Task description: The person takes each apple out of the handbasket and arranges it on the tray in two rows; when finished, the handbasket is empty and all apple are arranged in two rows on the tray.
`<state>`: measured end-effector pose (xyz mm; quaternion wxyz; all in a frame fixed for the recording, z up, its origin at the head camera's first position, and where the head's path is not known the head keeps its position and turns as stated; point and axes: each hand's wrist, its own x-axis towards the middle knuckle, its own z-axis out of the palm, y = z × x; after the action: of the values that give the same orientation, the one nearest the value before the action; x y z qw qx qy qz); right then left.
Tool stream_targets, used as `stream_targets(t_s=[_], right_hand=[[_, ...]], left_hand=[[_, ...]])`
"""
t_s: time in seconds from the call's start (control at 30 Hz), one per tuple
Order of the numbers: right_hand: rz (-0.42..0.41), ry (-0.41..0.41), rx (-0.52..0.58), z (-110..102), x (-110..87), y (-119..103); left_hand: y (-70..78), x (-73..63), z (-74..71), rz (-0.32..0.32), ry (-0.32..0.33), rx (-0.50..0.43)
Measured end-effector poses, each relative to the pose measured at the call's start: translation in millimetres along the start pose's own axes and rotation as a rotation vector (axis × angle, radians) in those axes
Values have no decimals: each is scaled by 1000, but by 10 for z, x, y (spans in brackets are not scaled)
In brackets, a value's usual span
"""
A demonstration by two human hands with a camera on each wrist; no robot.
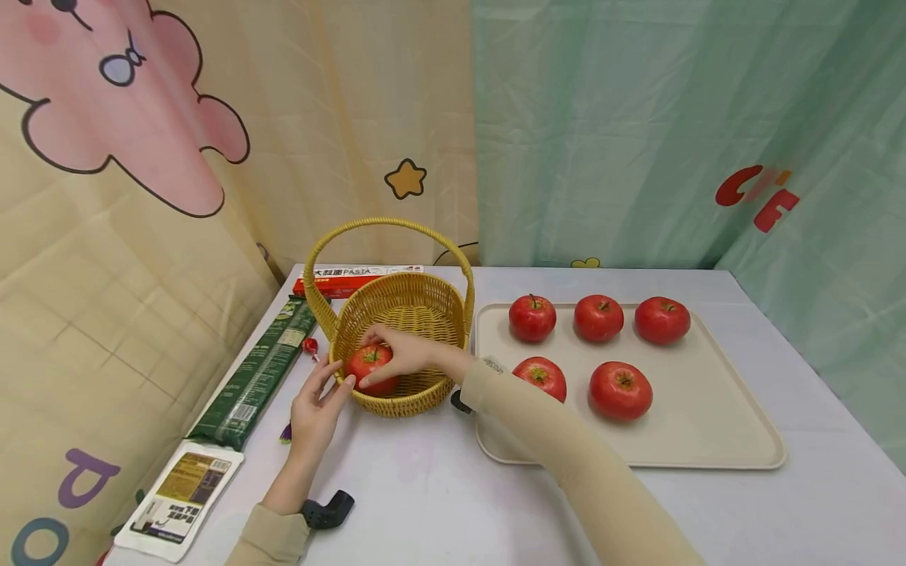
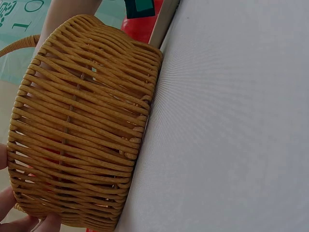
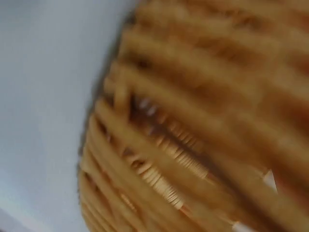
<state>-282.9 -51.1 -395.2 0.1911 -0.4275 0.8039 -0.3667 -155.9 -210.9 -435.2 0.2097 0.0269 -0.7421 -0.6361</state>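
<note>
Inside the yellow wicker basket [image 1: 418, 314], a red apple [image 1: 373, 365] sits against the near left wall. My right hand [image 1: 403, 354] reaches in over the right side and grips that apple, with fingers behind it and thumb in front. At the left rim, my left hand [image 1: 314, 409] holds the basket. The left wrist view shows its fingers [image 2: 7, 200] at the rim of the woven side [image 2: 82, 125]. Blurred basket weave [image 3: 193, 121] fills most of the right wrist view, where the right hand is hidden.
Right of the basket, a beige tray [image 1: 715, 409] bears several red apples [image 1: 620, 391]; my right forearm crosses its near left corner. Along the left lie a red pasta box [image 1: 340, 284], a green packet [image 1: 262, 377], a red lollipop [image 1: 310, 346] and a white pouch [image 1: 178, 499].
</note>
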Motion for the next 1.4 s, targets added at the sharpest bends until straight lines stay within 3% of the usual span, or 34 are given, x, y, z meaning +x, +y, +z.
stream_targets(t_s=[0.1,0.27,0.37,0.5,0.67,0.87,1.17,1.4], right_hand=[[6,-34,-19,5,-70,-29],[-5,-63,-156,-84,-252,-102],[-24,-14,-208,-202,-412,-151],[-37,93,-180,-430,-713,-206],[-9,167,-74,-777,-1255,-280],[95,284,-81,-1176,-2041,-221],[341,489,-45,-1504,-3199,300],[492,560,-64,-1470,-3789,750]], left_hand=[[-2,3,0,-7,-3,8],[4,-10,-18,-26,-9,18],[6,-10,-25,-33,-16,14],[0,-7,-23,-32,-24,0],[-2,-13,-15,-10,-23,-25],[-5,-5,-10,-3,-12,-23],[-16,14,-17,2,-12,-11],[-4,23,-22,-20,-7,-12]])
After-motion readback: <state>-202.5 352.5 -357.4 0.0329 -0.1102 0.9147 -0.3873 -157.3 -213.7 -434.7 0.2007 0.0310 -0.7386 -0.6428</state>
